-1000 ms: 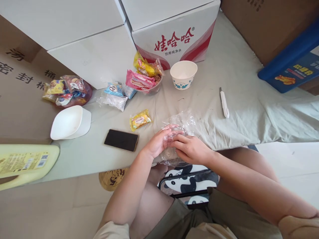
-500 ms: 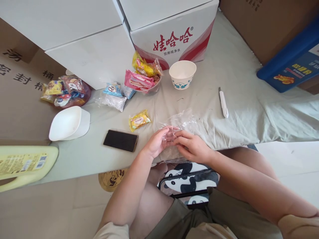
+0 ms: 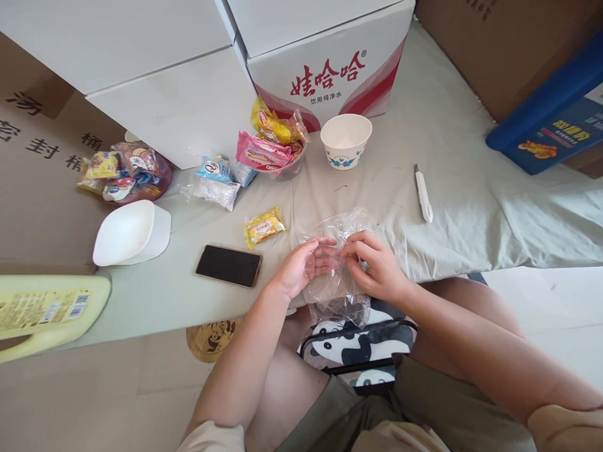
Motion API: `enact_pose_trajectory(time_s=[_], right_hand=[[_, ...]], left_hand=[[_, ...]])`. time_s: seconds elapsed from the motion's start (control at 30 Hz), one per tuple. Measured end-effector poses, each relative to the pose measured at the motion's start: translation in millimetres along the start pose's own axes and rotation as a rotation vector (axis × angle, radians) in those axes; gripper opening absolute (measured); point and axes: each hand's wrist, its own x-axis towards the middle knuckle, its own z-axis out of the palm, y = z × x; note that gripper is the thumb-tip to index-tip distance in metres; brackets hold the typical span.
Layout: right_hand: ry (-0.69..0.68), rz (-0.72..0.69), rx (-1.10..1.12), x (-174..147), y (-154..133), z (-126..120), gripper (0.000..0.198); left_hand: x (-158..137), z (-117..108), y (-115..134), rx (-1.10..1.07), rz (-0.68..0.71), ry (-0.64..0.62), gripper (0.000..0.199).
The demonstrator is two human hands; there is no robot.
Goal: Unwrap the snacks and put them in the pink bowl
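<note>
A clear, crinkled plastic bag (image 3: pixel 336 289) spreads between my two hands at the table's near edge. Part of it lies on the cloth, and its lower end hangs over the edge. My left hand (image 3: pixel 306 263) is cupped with its palm toward the right, fingers stretched out and touching the film. On the other side, my right hand (image 3: pixel 374 267) pinches the bag with thumb and fingertips. Left of my hands lie a yellow-wrapped snack (image 3: pixel 264 227) and a black phone (image 3: pixel 228 265). A white utility knife (image 3: pixel 423 193) lies to the right.
At the back stand a paper bowl (image 3: pixel 346 147), a bowl of wrapped snacks (image 3: pixel 296 166), blue and silver packets (image 3: pixel 219 182) and white cartons (image 3: pixel 325 75). On the left are a white plastic bowl (image 3: pixel 162 235), another snack bowl (image 3: pixel 164 179) and a yellow jug (image 3: pixel 56 314). A blue container (image 3: pixel 546 125) stands right.
My right hand has moved slightly right, away from my left hand, with the film pinched. More of the plastic bag now hangs below the table edge.
</note>
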Motion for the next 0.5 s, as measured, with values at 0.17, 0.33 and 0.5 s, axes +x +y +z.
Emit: enact_pose_trajectory(time_s=[0.17, 0.33, 0.5], right_hand=[[0.021, 0.036, -0.019, 1, 0, 0, 0.021], [-0.072, 0.052, 0.005, 1, 0, 0, 0.017], [-0.238, 0.067, 0.027, -2, 2, 3, 0.014]], left_hand=[[1, -2, -2, 0.025, 0.009, 0.011, 0.024], [1, 1, -5, 0.078, 0.037, 0.036, 0.022], [2, 4, -14, 0.193, 0.122, 0.058, 0.022]])
